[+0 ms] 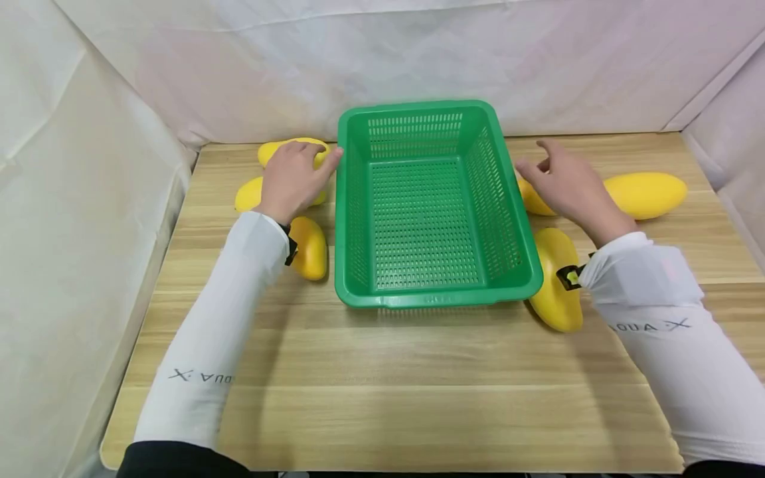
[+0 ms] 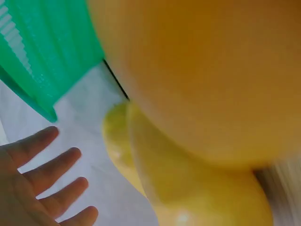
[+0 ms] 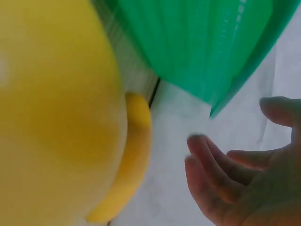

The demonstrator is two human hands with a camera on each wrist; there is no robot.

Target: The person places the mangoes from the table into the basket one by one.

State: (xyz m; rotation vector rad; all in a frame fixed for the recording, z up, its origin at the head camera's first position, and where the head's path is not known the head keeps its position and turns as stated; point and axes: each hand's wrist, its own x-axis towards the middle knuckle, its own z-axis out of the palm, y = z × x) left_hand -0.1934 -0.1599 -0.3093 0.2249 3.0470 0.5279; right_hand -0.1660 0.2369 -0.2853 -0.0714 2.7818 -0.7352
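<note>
A green plastic basket (image 1: 439,299) with slotted walls stands between the two hands. My left hand (image 1: 291,180) hovers over yellow mangoes left of it, thumb reaching toward the basket's left rim. Under that hand lie a far mango (image 1: 271,151) and a middle mango (image 1: 248,194), with an orange-tinged mango (image 1: 311,249) nearer the wrist. In the left wrist view the fingers are spread and hold nothing. My right hand (image 1: 568,182), fingers loosely bent and holding nothing, hangs above a partly hidden yellow fruit (image 1: 532,199) beside the basket's right wall.
Near the right wrist lies a large mango (image 1: 558,279) against the basket's front right corner. Another long yellow fruit (image 1: 645,194) rests farther right. White cloth (image 1: 418,60) walls off the back and both sides of the wooden table (image 1: 418,392).
</note>
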